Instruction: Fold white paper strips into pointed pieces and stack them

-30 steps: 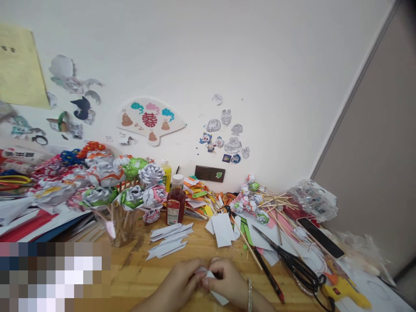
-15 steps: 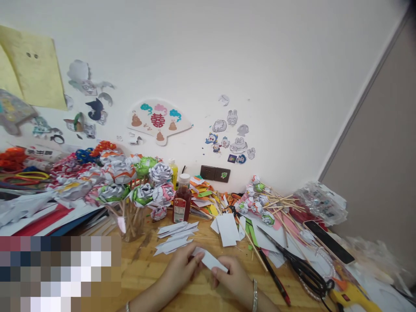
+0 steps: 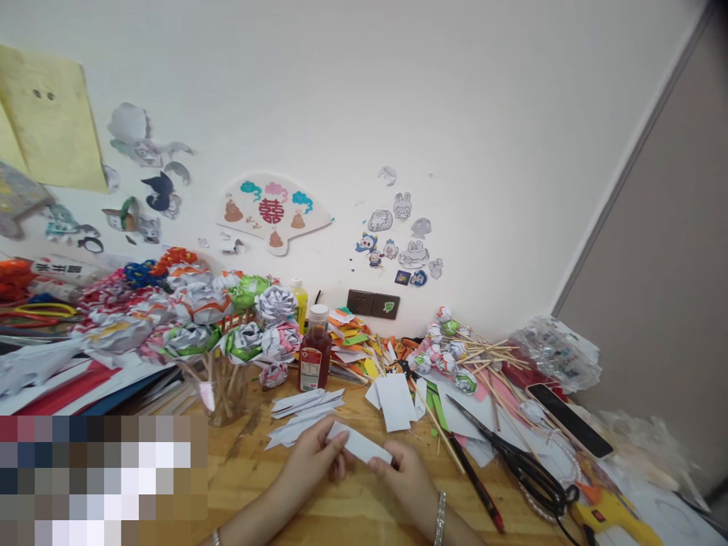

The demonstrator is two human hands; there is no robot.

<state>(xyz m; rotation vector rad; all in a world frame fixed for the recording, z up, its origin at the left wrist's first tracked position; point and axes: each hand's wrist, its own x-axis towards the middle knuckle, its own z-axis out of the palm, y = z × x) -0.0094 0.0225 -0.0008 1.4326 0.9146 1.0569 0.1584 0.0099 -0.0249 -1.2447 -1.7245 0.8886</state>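
The left hand (image 3: 319, 456) and right hand (image 3: 403, 476) pinch one white strip (image 3: 358, 444), one bottle (image 3: 315, 358) standing at its eleven o'clock, one pair of scissors (image 3: 513, 455) at three.

Paper strip (image 3: 362, 444): plain white
Counter (image 3: 244, 474): yellow-brown, wood-grained
Scissors (image 3: 504, 447): black
Glue gun (image 3: 619, 523): yellow, red switch
Fan (image 3: 273, 216): white; red characters, teal and pink clouds
Bottle (image 3: 315, 353): dark red, white cap

The left hand (image 3: 315, 455) and right hand (image 3: 408, 479) held white paper (image 3: 361, 445) in front of the red bottle (image 3: 315, 353). Paper flowers (image 3: 199, 305) were left of the bottle, scissors (image 3: 526, 470) right.
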